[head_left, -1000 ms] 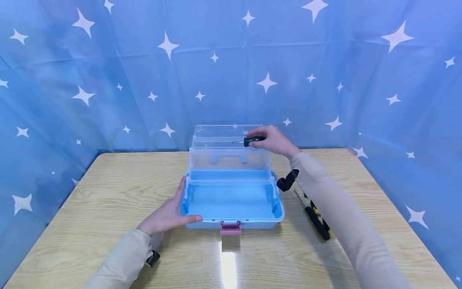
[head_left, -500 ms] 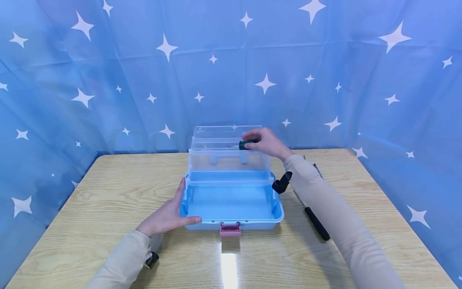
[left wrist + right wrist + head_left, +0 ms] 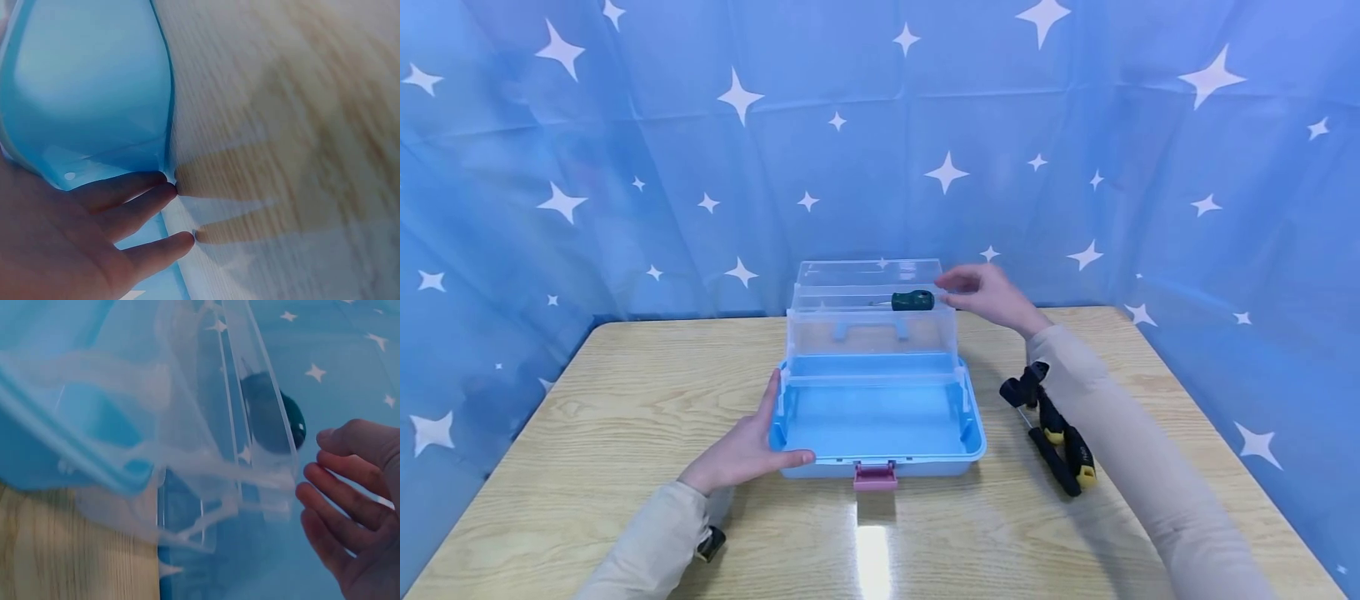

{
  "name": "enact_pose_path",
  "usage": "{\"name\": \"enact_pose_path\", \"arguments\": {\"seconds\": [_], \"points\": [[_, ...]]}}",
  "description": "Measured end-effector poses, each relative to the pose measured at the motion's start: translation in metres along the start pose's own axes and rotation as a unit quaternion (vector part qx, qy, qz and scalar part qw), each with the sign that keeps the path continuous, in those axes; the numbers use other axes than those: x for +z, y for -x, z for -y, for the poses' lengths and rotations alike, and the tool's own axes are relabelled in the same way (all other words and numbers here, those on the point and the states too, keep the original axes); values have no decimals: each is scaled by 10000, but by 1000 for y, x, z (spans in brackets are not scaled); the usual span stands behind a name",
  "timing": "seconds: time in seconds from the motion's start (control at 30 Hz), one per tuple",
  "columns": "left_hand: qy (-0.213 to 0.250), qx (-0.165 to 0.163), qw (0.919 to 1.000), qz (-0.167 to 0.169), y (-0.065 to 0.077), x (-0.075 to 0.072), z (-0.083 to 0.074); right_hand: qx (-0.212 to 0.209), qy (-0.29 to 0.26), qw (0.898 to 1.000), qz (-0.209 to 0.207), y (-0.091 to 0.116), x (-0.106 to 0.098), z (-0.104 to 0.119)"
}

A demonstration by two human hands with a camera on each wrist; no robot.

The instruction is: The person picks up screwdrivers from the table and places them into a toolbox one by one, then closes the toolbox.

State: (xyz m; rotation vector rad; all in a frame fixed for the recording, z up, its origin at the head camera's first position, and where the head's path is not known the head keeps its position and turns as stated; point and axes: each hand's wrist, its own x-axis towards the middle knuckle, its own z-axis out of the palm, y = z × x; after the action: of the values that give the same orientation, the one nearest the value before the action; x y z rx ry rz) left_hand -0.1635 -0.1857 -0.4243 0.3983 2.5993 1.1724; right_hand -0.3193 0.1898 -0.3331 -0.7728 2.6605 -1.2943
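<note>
Now the short, green-handled screwdriver (image 3: 913, 301) is lying in the clear plastic tray (image 3: 835, 297), probably light and rigid, best pinched by its handle, the right hand (image 3: 991, 297) is hovering beside it, grip empty, and the left hand (image 3: 743, 452), unclenched, is touching the blue plastic box (image 3: 932, 469).

No words, brands or numbers legible to me in any view. Black-and-yellow handle (image 3: 1081, 454) near my right sleeve (image 3: 1138, 454): faint marking, too small to read. Green screwdriver (image 3: 913, 301), blue box (image 3: 880, 417): no lettering I can make out. Curtain (image 3: 865, 167) stars (image 3: 947, 172): pattern only.
</note>
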Motion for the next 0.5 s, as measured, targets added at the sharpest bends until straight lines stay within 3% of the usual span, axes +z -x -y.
{"name": "enact_pose_path", "arguments": {"seconds": [0.5], "points": [[-62, -21, 10000, 21, 0, 0, 1, 186, 246, 9995, -93, 38, -21, -23]]}}
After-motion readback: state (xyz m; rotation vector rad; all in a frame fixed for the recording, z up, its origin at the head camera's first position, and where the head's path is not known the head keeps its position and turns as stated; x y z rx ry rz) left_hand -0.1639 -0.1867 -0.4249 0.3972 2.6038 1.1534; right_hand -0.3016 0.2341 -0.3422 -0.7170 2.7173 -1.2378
